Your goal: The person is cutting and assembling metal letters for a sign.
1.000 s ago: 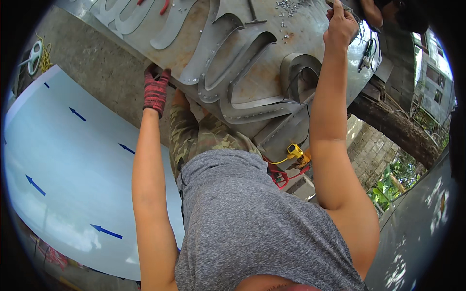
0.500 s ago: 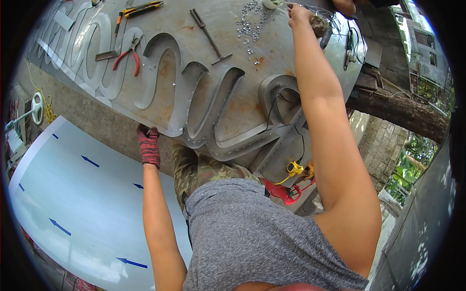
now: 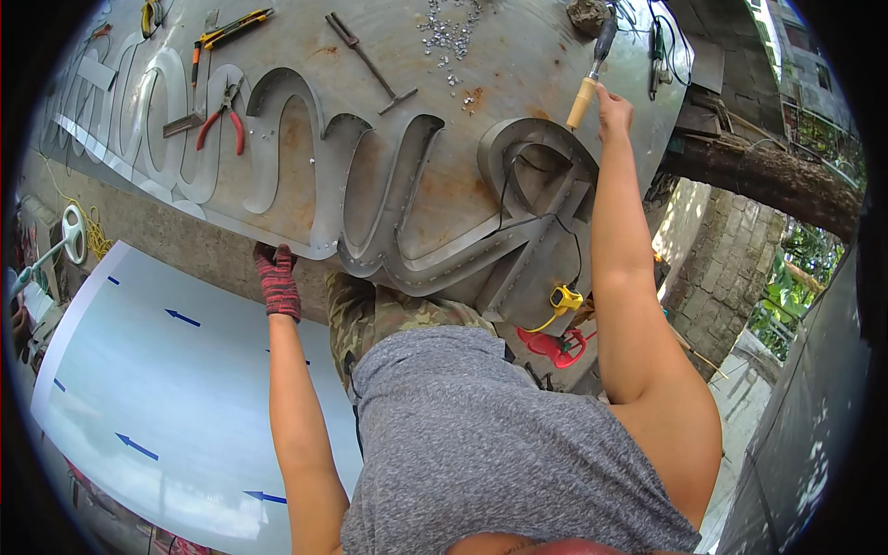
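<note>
My left hand (image 3: 277, 285), in a red-and-black glove, is closed on the near edge of the metal table (image 3: 444, 79). My right hand (image 3: 613, 116), bare, has its fingers closed on a wooden-handled tool (image 3: 583, 102) with a metal shaft, near the table's far right. Bent metal letter channels (image 3: 416, 166), studded along their walls, lie between my hands, with flat cut letter shapes (image 3: 166, 102) leftward. Red-handled pliers (image 3: 239, 134), a yellow utility knife (image 3: 231, 28), a T-shaped metal bar (image 3: 375, 65) and several small metal bits (image 3: 449, 32) lie farther back.
A white sheet with blue arrows (image 3: 194, 388) is at lower left. A yellow plug (image 3: 564, 298) on a cord and a red object (image 3: 555, 344) are by the table's front right. Cables (image 3: 675, 46) lie at back right. A tree trunk (image 3: 758, 176) stands beyond.
My right hand has drawn back from the far part of the table and now holds the wooden-handled tool. My left hand stays at the edge. The view has shifted.
</note>
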Tool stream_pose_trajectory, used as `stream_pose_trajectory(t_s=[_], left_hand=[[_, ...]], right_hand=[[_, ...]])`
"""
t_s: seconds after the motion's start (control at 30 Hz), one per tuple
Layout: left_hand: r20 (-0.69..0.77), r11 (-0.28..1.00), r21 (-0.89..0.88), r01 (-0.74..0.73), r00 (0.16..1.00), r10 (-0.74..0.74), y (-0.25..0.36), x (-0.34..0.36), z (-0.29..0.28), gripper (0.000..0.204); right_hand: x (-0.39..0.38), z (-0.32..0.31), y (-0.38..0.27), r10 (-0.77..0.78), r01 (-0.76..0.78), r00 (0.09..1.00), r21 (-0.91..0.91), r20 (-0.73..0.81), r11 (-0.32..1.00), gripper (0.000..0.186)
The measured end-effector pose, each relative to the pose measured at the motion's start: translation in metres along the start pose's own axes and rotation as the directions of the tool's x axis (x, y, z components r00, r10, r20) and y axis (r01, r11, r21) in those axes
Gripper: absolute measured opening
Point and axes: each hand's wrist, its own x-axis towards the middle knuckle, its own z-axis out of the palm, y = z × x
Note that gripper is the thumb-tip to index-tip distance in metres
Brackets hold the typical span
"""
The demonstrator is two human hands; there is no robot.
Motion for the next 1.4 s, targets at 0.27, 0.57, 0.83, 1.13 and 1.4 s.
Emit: stream_pose_trajectory(t_s=[0.27, 0.57, 0.83, 1.13, 1.4], left_hand=[[0.008, 0.992, 0.047, -0.119, 0.993, 0.119, -0.003, 0.008, 0.004, 0.065], [-0.088, 0.981, 0.174, -0.086, 0.991, 0.103, 0.001, 0.003, -0.004, 0.069], [-0.053, 0.980, 0.159, -0.120, 0.990, 0.130, -0.018, 0.013, 0.004, 0.072], [-0.055, 0.975, 0.149, -0.164, 0.983, 0.174, -0.020, 0.014, 0.014, 0.075], [-0.072, 0.953, 0.224, -0.205, 0.972, 0.225, -0.038, 0.023, 0.016, 0.069]], right_hand=[[0.055, 0.037, 0.034, 0.169, -0.333, 0.855, 0.271, 0.490, 0.903, 0.037], [-0.049, -0.053, -0.032, -0.392, 0.320, 0.860, 0.254, 0.327, 0.913, 0.035], [-0.192, -0.110, -0.188, -0.594, 0.886, 0.163, 0.147, 0.788, 0.439, 0.038], [-0.313, -0.039, -0.227, -0.409, 0.941, -0.330, 0.332, 0.851, -0.067, 0.029], [-0.320, 0.003, -0.231, -0.368, 0.877, -0.480, 0.430, 0.796, -0.213, 0.032]])
